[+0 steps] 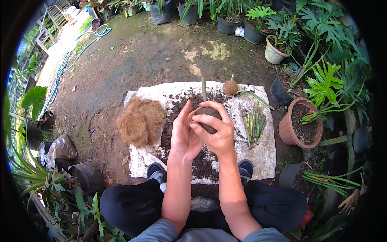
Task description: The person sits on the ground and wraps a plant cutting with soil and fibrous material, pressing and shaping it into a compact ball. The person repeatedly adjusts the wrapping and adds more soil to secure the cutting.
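Note:
A dark, rounded ball of soil [208, 118] is in my right hand [219, 127], with the fingers and thumb wrapped around it. Cupped at the ball's left side is my left hand [186, 136], palm turned toward it; the right fingers hide whether it bears on the ball. A thick green cutting [204, 88] rises from behind the ball, and its lower end is hidden. Below my hands, loose dark soil [202, 165] is spread over a white woven sheet [266, 163]. A heap of brown coconut fibre [140, 122] lies to the left.
A fibre-wrapped ball [230, 88] with a short shoot sits at the sheet's far edge. Several cut striped leaves [255, 125] lie on the right. Beyond the sheet stand a terracotta-coloured pot [288, 130] and other potted plants. A blue hose [65, 62] runs along the ground at far left.

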Available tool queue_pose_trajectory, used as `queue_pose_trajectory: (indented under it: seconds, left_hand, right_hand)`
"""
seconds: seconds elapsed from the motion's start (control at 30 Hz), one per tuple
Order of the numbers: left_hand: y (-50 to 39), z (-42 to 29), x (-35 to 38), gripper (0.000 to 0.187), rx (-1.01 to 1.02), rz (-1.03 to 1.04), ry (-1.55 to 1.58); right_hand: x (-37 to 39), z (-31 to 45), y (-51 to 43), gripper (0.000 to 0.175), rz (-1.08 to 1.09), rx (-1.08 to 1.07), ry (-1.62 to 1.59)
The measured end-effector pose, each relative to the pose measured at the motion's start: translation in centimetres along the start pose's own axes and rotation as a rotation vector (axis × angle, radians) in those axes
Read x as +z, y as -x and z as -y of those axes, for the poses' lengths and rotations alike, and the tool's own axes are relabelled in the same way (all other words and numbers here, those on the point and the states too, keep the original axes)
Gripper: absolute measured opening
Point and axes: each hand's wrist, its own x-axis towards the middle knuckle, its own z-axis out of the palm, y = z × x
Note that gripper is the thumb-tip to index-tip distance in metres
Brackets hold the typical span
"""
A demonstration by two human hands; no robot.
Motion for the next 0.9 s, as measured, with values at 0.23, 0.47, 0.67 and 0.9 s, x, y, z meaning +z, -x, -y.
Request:
queue_pose_trajectory:
  seconds: [0.23,0.47,0.67,0.9]
  left_hand:
    - [0.9,0.6,1.3,0.041,0.074,0.082,-0.069]
    - [0.3,0.9,0.8,0.042,0.055,-0.036,-0.066]
    - [0.4,1.0,0.4,0.043,0.111,0.074,-0.168]
    - [-0.3,2.1,-0.1,0.047,0.127,0.027,-0.204]
  right_hand:
    - [-0.7,0.2,0.1,0.033,-0.043,0.123,-0.049]
    - [-0.8,-0.5,0.0,0.027,-0.004,0.052,-0.013]
    - [-1.5,0.0,-0.1,0.034,0.065,0.213,-0.277]
    - [-1.2,-1.0,0.1,0.025,-0.042,0.193,-0.195]
